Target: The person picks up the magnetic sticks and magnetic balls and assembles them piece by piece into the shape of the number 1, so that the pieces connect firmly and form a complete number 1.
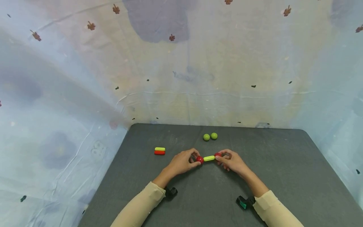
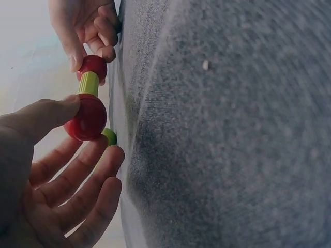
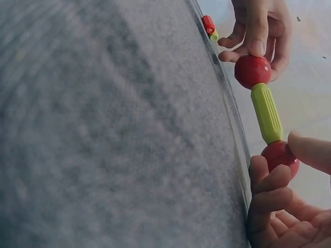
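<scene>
A ridged yellow-green rod [image 1: 209, 158] joins two red balls, one at each end, held above the dark table. My left hand [image 1: 183, 162] pinches the left red ball [image 1: 199, 160] between thumb and fingers. At the other end, my right hand [image 1: 233, 162] pinches the right red ball [image 1: 217, 155], which its fingers partly cover. In the left wrist view the left thumb presses on the near red ball [image 2: 87, 119], the other fingers spread below it. The right wrist view shows the rod [image 3: 267, 113] whole, reaching from ball to ball.
Two green balls [image 1: 210, 136] lie together farther back on the grey table [image 1: 272, 164]. To the left, a yellow rod [image 1: 160, 148] lies against a red rod [image 1: 159, 153]. A patterned cloth [image 1: 215, 69] hangs behind the table and at its sides.
</scene>
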Action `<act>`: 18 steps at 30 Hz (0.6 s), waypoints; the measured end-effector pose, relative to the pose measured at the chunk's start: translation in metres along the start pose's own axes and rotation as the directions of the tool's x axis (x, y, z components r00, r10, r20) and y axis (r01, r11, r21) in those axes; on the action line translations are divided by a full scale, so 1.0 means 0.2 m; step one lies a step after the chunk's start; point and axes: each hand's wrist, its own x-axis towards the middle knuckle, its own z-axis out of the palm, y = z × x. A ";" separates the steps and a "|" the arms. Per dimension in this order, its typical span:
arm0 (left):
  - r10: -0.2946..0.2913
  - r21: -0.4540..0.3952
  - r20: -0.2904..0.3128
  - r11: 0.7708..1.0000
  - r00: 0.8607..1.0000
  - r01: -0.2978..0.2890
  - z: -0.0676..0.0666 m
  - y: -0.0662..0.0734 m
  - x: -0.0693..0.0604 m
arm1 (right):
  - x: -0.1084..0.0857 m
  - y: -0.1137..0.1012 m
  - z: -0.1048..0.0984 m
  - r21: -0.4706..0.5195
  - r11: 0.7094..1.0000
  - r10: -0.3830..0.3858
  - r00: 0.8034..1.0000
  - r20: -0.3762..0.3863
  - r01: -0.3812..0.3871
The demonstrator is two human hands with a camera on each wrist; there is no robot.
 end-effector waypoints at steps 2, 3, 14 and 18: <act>-0.006 -0.018 -0.005 1.000 1.000 0.006 0.00 0.00 0.00 | 0.00 0.00 0.00 0.004 1.000 -0.005 1.000 0.001 0.005; -0.011 -0.031 -0.010 0.999 1.000 0.010 0.00 0.00 0.00 | 0.00 0.01 0.00 0.002 1.000 -0.015 1.000 0.003 0.015; -0.057 -0.026 -0.071 0.998 0.996 0.056 0.02 0.02 0.03 | -0.04 0.00 0.02 -0.065 0.991 -0.117 0.993 0.019 0.118; -0.037 -0.020 -0.076 0.999 0.996 0.036 0.03 0.04 0.03 | -0.04 0.01 0.03 -0.070 0.981 -0.175 0.982 0.066 0.180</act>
